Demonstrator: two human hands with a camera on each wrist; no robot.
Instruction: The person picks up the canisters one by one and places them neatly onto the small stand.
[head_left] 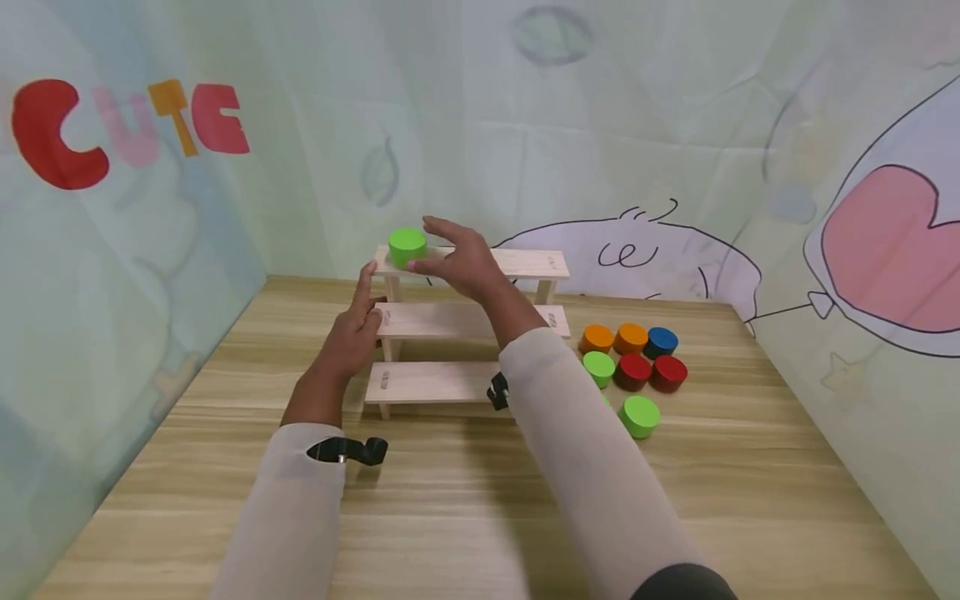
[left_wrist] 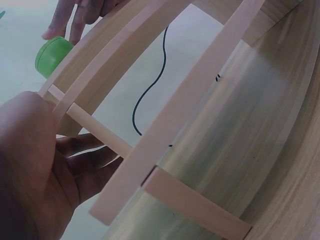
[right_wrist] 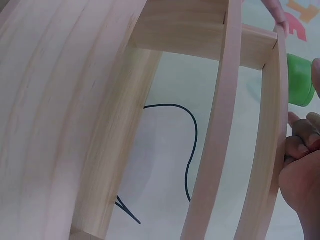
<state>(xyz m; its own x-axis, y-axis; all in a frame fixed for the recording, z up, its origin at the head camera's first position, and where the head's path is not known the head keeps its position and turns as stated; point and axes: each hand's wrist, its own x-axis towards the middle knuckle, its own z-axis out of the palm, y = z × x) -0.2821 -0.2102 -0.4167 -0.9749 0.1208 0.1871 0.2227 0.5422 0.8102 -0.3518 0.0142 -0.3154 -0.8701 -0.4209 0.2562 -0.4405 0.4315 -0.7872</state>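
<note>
A three-step wooden rack (head_left: 442, 379) stands on the table, seen close up in the left wrist view (left_wrist: 165, 135) and the right wrist view (right_wrist: 220, 125). A green puck (head_left: 407, 246) sits at the left end of its top shelf. My right hand (head_left: 457, 258) reaches over the rack and touches the puck (left_wrist: 52, 54) with spread, mostly straight fingers (left_wrist: 65, 20) and the thumb at its front. The puck's edge (right_wrist: 299, 80) shows beside my right hand (right_wrist: 300, 185). My left hand (head_left: 356, 321) rests with straight fingers against the rack's left end, and its palm (left_wrist: 30, 165) fills the lower left.
Right of the rack, several pucks lie grouped on the wooden table (head_left: 480, 500): two orange (head_left: 597, 337), a blue (head_left: 662, 342), two red (head_left: 632, 371) and two green (head_left: 640, 416). Printed cloth walls close in the left, back and right sides.
</note>
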